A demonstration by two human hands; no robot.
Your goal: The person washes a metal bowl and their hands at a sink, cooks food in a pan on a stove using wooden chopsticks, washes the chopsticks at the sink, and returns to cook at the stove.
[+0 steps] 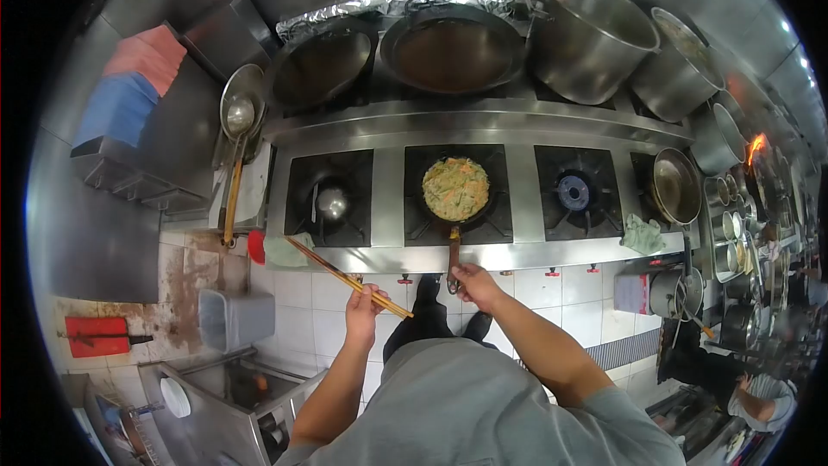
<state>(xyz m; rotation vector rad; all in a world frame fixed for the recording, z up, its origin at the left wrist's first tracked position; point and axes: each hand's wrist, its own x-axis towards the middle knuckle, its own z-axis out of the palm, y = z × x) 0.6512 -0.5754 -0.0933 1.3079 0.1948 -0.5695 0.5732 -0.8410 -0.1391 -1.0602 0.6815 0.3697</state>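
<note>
A small frying pan (454,236) sits on the middle front burner, filled with a round, pale yellow pancake (455,190) flecked with green and orange. My right hand (477,286) is closed around the end of the pan's brown handle. Long wooden chopsticks (332,268) lie slantwise in my left hand (366,300), whose fingers are closed on them near their lower right part. Their far tips reach over a green cloth (290,250) on the stove's front left edge, and I cannot tell whether they touch it.
Behind the burners stand two large woks (452,52) and tall steel pots (591,39). A ladle (335,204) rests on the left burner. Another pan (675,185) and a second green cloth (642,233) lie right. At the far right a person (759,401) stands near a flame (756,148).
</note>
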